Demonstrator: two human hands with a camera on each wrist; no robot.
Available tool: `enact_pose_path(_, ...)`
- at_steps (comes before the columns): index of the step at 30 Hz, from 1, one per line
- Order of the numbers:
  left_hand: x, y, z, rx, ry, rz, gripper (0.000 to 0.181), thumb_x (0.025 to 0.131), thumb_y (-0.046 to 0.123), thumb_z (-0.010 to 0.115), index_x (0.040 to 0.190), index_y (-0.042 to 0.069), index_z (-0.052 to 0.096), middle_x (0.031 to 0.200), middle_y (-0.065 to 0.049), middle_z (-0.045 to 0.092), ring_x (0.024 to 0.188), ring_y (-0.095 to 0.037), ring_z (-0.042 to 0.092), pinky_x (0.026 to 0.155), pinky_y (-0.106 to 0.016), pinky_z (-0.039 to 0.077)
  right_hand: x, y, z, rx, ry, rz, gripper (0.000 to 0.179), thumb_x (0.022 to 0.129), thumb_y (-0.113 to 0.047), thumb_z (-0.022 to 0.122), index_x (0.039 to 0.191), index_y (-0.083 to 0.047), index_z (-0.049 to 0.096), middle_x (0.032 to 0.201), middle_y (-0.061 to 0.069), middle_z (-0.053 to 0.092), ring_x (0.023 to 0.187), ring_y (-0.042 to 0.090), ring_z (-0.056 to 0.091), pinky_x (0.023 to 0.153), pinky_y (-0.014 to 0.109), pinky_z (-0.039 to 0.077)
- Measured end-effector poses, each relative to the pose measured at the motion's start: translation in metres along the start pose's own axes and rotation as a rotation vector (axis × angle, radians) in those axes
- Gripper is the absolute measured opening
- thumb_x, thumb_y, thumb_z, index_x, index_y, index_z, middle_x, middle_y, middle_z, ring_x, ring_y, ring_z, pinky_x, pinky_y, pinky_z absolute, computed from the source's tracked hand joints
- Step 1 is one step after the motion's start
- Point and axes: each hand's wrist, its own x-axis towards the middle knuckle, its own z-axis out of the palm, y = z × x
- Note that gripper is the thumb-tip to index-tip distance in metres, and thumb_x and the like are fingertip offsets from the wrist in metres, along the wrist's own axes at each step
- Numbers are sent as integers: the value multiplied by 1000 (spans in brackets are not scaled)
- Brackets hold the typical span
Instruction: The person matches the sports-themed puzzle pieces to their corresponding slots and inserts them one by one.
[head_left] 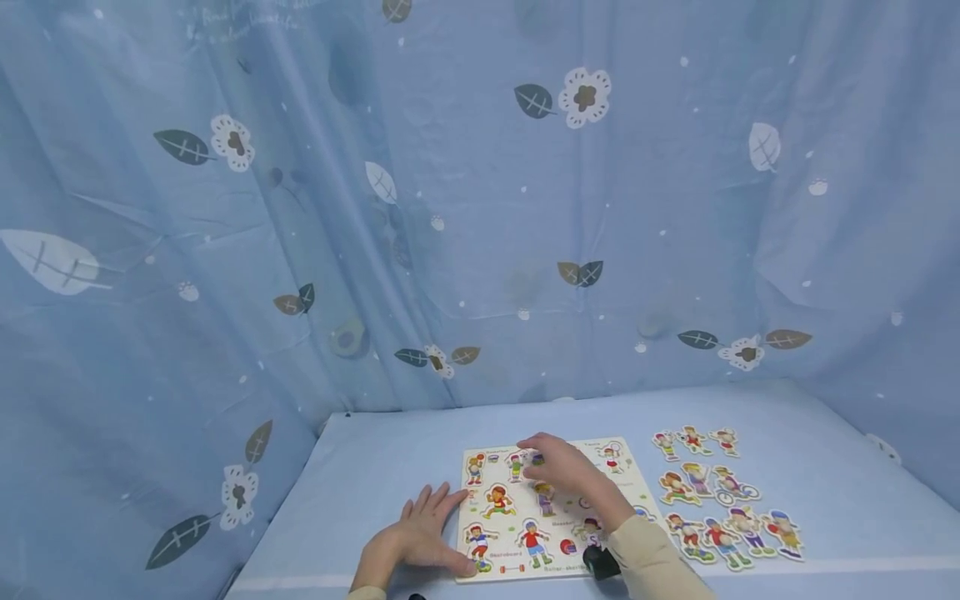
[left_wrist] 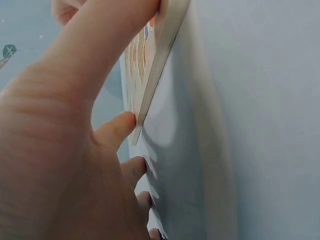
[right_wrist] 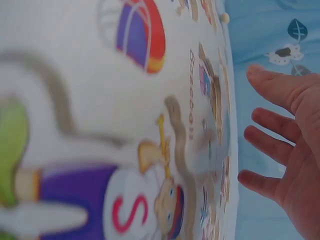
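Note:
A white wooden puzzle board (head_left: 525,504) printed with sports figures lies on the table. My left hand (head_left: 420,533) rests at its left side with fingers spread. The thumb lies on the lower left corner, and in the left wrist view the index fingertip meets the board's edge (left_wrist: 159,70). Over the upper middle of the board hovers my right hand (head_left: 562,467), its fingers loosely extended with nothing between them. Below it, in the right wrist view, shows a baseball figure (right_wrist: 132,205) marked with an S. The right hand and forearm hide part of the board.
Several cut-out sports figure pieces lie in rows right of the board, among them a cyclist piece (head_left: 735,486) and a runner piece (head_left: 678,488). A pale blue cloth covers the table (head_left: 360,467). Behind hangs a blue curtain (head_left: 480,208) with leaves and flowers.

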Motion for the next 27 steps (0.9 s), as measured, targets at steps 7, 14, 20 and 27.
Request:
enact_pose_path(7, -7, 5, -2, 4, 1, 2, 120, 56, 81, 75, 153, 23, 35, 161, -16, 25, 148, -47, 13, 115, -71, 11, -13, 17, -10, 38, 51, 24, 44, 92, -17, 70, 135, -8, 60, 136, 13, 58, 126, 37, 54, 104, 55, 45)
enact_pose_path(14, -12, 15, -8, 20, -11, -20, 115, 61, 73, 78, 154, 23, 33, 162, -16, 24, 149, -46, 13, 116, -69, 12, -19, 32, -24, 56, 95, 60, 45, 90, -13, 72, 134, -8, 61, 136, 14, 57, 118, 35, 58, 97, 53, 50)
enact_pose_path(20, -12, 13, -9, 19, -21, -30, 116, 61, 74, 77, 154, 22, 33, 162, -18, 22, 148, -48, 10, 116, -70, 9, -23, 44, -33, 77, 104, 74, 45, 93, -16, 70, 135, -8, 60, 140, 16, 55, 131, 41, 48, 106, 58, 41)
enact_pose_path(27, -13, 17, -9, 19, -26, -23, 114, 62, 71, 79, 154, 21, 33, 161, -19, 23, 148, -49, 11, 116, -70, 10, -31, 59, -51, 62, 111, 122, 44, 93, -16, 68, 136, -8, 59, 144, 19, 51, 135, 44, 43, 109, 60, 38)
